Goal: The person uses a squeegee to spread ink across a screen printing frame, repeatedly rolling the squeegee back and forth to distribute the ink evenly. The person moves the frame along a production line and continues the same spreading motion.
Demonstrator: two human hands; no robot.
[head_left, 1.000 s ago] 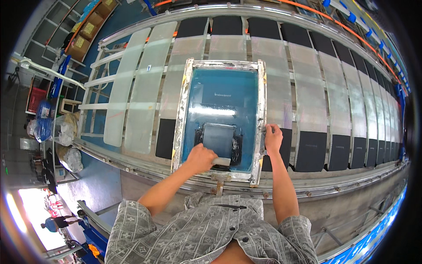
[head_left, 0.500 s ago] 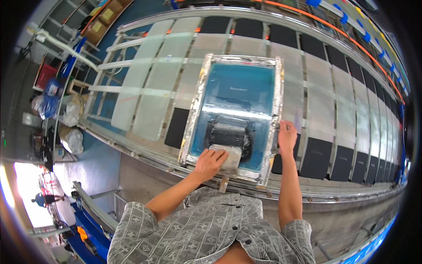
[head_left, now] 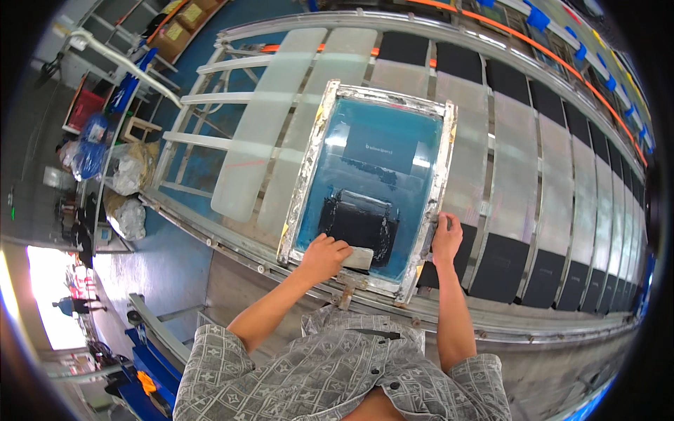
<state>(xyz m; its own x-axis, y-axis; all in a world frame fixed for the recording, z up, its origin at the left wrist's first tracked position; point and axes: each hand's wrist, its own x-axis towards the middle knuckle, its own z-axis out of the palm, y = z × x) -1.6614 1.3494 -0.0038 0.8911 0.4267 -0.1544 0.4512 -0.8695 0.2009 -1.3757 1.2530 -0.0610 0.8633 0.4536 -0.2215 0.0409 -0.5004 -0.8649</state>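
A screen-printing frame (head_left: 445,151) with blue mesh (head_left: 379,151) lies at a slant across the row of flat boards in front of me. Wet black ink (head_left: 358,228) covers the nearer part of the mesh. My left hand (head_left: 324,258) is closed on a pale, flat squeegee (head_left: 359,259) at the frame's near end, by the ink's lower edge; its far side is partly hidden by my fingers. My right hand (head_left: 446,238) is closed on the right rail of the frame, its fingertips curled over a dark part there.
Pale boards, several with dark fabric ends (head_left: 497,269), run along the long table to the right. Bare glassy boards (head_left: 270,126) lie at left. A metal rail (head_left: 239,254) edges the near side. Bags (head_left: 128,217) and boxes (head_left: 168,41) stand farther left.
The frame has shifted left along the row by about one board, both hands with it. The squeegee sits lower toward the frame's near end, and the mesh shows a different ink pattern.
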